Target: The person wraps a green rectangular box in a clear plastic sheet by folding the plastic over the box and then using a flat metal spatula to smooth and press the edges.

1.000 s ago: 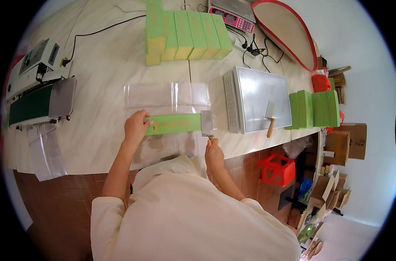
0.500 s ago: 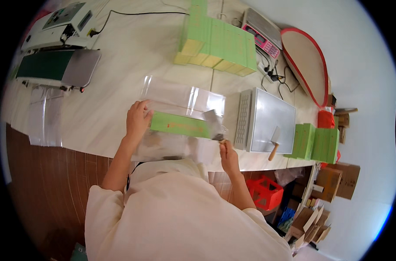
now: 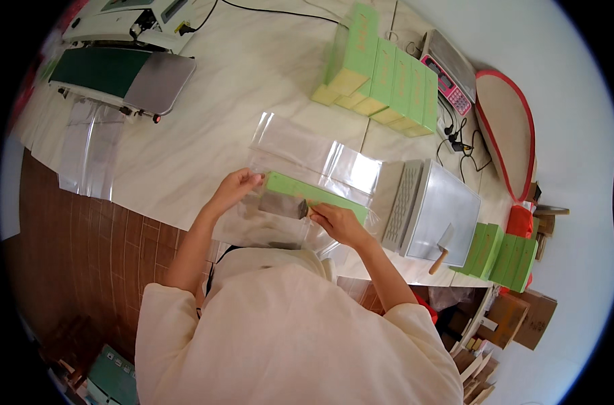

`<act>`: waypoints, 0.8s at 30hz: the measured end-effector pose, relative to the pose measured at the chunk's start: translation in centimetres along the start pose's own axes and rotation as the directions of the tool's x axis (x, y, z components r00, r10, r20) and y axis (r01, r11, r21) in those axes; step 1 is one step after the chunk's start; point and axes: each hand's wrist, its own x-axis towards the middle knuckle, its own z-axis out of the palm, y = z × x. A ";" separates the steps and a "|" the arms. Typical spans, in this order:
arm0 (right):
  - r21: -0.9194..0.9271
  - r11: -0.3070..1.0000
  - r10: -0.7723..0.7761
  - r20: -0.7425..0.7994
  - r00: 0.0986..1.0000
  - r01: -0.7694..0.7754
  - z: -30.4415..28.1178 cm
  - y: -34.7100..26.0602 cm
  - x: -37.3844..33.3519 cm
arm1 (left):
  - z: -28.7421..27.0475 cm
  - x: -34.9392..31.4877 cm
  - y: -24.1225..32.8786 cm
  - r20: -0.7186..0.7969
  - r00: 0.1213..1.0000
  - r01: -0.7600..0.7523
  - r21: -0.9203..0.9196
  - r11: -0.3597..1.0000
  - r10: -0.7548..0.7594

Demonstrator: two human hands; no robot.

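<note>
Right hand (image 3: 340, 223): fingers closed round the handle of a scraper (image 3: 281, 204), flat metal blade pointing left, over the near left part of a long green box (image 3: 330, 194). Left hand (image 3: 234, 191): fingertips close together at the box's left end; cannot tell if they pinch the clear plastic or just touch there. Box lies slantwise in front of the person, left end farther from the body, clear plastic sheeting (image 3: 300, 145) around it; cannot tell if box is inside or on top. Just right of that, a grey metal case (image 3: 448, 202) with a perforated side, second scraper (image 3: 445, 237) on top, wooden handle toward the person. Right of the case, more upright green boxes (image 3: 486, 251). Far side of the table (image 3: 219, 81): grouped green boxes (image 3: 398, 84), then pink-and-grey scale (image 3: 448, 77), black cables (image 3: 461, 145), red-rimmed tray (image 3: 506, 128). Far left: machine with green belt (image 3: 97, 69), clear plastic bags (image 3: 87, 152) by its near side, hanging past the table edge. Brown floor (image 3: 118, 236) below; cardboard boxes (image 3: 516, 317) at lower right.
</note>
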 end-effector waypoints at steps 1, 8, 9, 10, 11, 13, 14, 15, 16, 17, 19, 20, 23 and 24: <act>-0.001 1.000 -0.015 -0.010 1.000 0.015 -0.2 0.1 0.2 | 0.1 0.4 0.0 0.005 1.000 -0.017 0.004 1.000 0.017; -0.028 1.000 0.008 -0.056 0.998 -0.009 -1.0 0.0 1.4 | 0.2 2.2 -0.7 -0.001 0.999 0.048 -0.074 0.996 -0.048; -0.028 0.999 0.018 -0.071 0.997 -0.020 -1.1 0.1 1.5 | 0.0 2.3 -0.9 0.007 0.999 0.040 -0.049 0.998 -0.040; -0.032 0.999 0.032 -0.078 0.996 -0.035 -1.0 0.2 1.7 | -0.2 2.4 -1.1 0.015 0.999 0.032 -0.024 0.999 -0.032; -0.040 0.998 0.051 -0.088 0.995 -0.054 -1.0 0.4 1.8 | -0.1 2.5 -1.0 0.011 1.000 0.028 -0.010 1.000 -0.028; -0.054 0.996 0.070 -0.116 0.991 -0.077 -1.0 0.5 1.9 | 0.1 2.4 -0.7 0.000 1.000 0.020 0.017 1.000 -0.020; -0.063 0.995 0.072 -0.134 0.988 -0.081 -0.9 0.5 1.9 | 0.3 2.3 -0.4 -0.011 1.000 0.021 0.025 0.999 -0.020; -0.072 0.994 0.074 -0.153 0.985 -0.086 -0.8 0.6 2.0 | 0.4 2.1 0.0 -0.023 1.000 0.021 0.033 0.999 -0.020; -0.058 0.994 0.083 -0.189 0.978 -0.095 -0.6 0.6 1.9 | 0.6 2.1 0.2 -0.034 0.999 0.022 0.041 0.999 -0.021; -0.043 0.994 0.087 -0.222 0.971 -0.099 -0.3 0.6 1.9 | 0.6 2.0 0.1 -0.040 0.999 0.022 0.023 0.999 -0.022; -0.010 0.994 0.105 -0.276 0.955 -0.112 0.2 0.6 1.7 | 0.7 1.9 -0.1 -0.050 0.998 0.023 -0.011 1.000 -0.024; 0.007 0.993 0.117 -0.300 0.947 -0.121 0.4 0.7 1.7 | 0.7 1.9 -0.3 -0.055 0.998 0.029 0.002 1.000 -0.029; -0.001 0.984 0.165 -0.351 0.921 -0.177 0.7 0.2 1.4 | 0.7 1.9 -0.6 -0.070 0.997 0.035 0.024 0.999 -0.033; -0.013 0.979 0.182 -0.368 0.912 -0.201 0.6 0.0 1.2 | 0.8 1.8 -0.6 -0.077 0.997 0.029 0.020 0.999 -0.028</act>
